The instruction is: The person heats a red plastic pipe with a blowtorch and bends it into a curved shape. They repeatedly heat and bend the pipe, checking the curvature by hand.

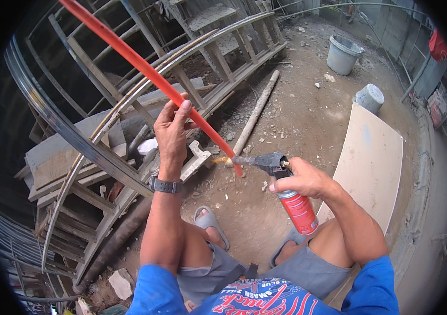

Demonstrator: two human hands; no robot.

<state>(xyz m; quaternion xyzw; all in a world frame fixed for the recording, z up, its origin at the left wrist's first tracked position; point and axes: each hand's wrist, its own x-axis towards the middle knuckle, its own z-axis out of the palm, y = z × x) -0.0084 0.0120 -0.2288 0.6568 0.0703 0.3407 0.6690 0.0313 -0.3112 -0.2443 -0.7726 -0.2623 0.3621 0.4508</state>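
Note:
A long orange pipe (129, 60) slants from the upper left down to the middle of the head view. Partway along it, my left hand (172, 128) grips the pipe between thumb and fingers. My right hand (307, 177) is wrapped round a gas torch (272, 164) with a black head and metal nozzle, screwed onto a red gas can (299, 214). The nozzle's tip is right beside the pipe's lower end, with an orange-yellow glow on the pipe's far side. Whether nozzle and pipe touch, I cannot tell.
A wooden ladder (244, 52), planks and metal channels (65, 121) crowd the left. A round pole (257, 110) lies on the dirt ahead. To the right are a pale board (370, 157), an overturned bucket (370, 97) and a grey bucket (343, 58). A broken block (122, 283) lies lower left.

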